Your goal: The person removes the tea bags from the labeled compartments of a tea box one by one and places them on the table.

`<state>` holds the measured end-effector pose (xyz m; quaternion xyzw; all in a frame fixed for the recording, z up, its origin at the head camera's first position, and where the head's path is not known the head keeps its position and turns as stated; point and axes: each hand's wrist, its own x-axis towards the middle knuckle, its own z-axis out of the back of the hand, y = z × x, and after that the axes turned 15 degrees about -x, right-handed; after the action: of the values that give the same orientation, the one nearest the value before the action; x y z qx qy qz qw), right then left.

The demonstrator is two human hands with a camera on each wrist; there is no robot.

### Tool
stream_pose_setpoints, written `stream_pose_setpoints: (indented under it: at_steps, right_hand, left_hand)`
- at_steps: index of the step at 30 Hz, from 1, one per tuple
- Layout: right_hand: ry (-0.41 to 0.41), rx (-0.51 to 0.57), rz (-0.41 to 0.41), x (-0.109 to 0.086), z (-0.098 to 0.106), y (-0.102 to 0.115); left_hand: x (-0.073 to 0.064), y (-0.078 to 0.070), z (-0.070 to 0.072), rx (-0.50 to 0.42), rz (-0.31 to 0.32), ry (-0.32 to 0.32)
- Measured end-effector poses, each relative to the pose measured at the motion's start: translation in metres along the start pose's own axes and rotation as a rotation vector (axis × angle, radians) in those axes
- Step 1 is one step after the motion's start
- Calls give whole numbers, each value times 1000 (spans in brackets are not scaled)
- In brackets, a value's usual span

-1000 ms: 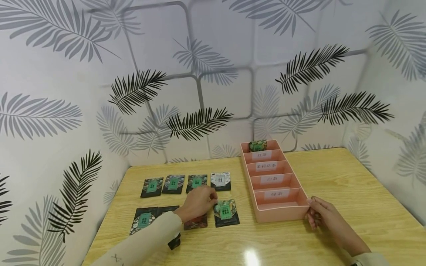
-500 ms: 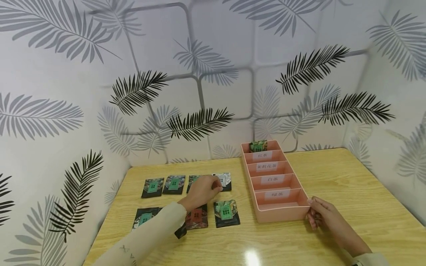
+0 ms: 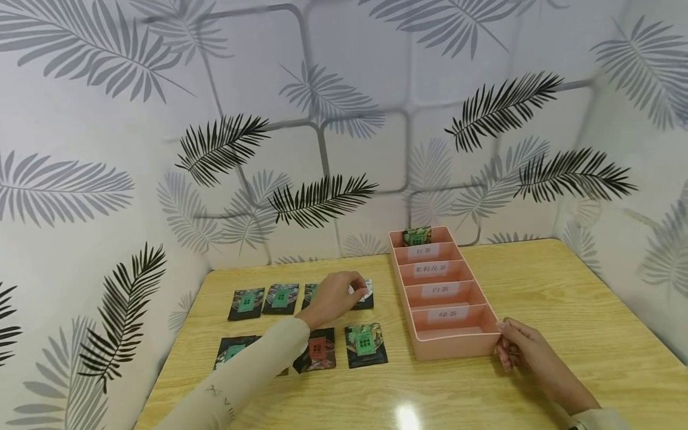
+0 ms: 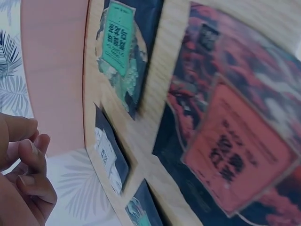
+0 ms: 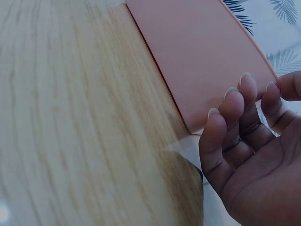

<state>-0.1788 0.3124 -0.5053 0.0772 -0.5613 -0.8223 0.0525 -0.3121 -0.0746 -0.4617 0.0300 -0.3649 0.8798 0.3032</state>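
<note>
My left hand (image 3: 334, 295) hovers over the back row of tea sachets, partly covering a white-fronted tea sachet (image 3: 368, 300). In the left wrist view its fingers (image 4: 28, 165) curl loosely with nothing between them, beside that sachet. Below it on the table lie a red-labelled tea sachet (image 3: 323, 352) and a green-labelled one (image 3: 367, 349). My right hand (image 3: 527, 355) pinches the near right corner of a pink divided box (image 3: 457, 348) between thumb and forefinger. Seen from the right wrist, the other fingers (image 5: 233, 106) are bent close to the box's end wall.
Several more tea sachets lie to the left, such as a back-row one (image 3: 246, 303); the left sleeve (image 3: 242, 370) covers part of the front row. One sachet (image 3: 416, 237) stands in the box's farthest compartment. Paper labels (image 3: 447, 314) mark the dividers. A leaf-patterned wall (image 3: 349, 149) borders the table.
My left hand has moved back and right, from beside the front green-labelled sachet to over the white-fronted one, uncovering the red-labelled sachet. My right hand stays at the box corner.
</note>
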Motion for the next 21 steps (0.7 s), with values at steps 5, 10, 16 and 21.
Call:
stream_pose_setpoints:
  at_steps: [5, 10, 16, 21]
  right_hand:
    - [4, 8, -5, 1, 1, 0]
    - [10, 14, 12, -1, 2, 1]
    - [7, 21, 18, -2, 2, 3]
    - [6, 31, 8, -2, 2, 2]
  left_hand:
    - [9, -3, -2, -50, -29, -13]
    - [20, -6, -2, -50, -45, -36]
    - [37, -10, -4, -65, -57, -50]
    - [51, -15, -7, -55, -75, -69]
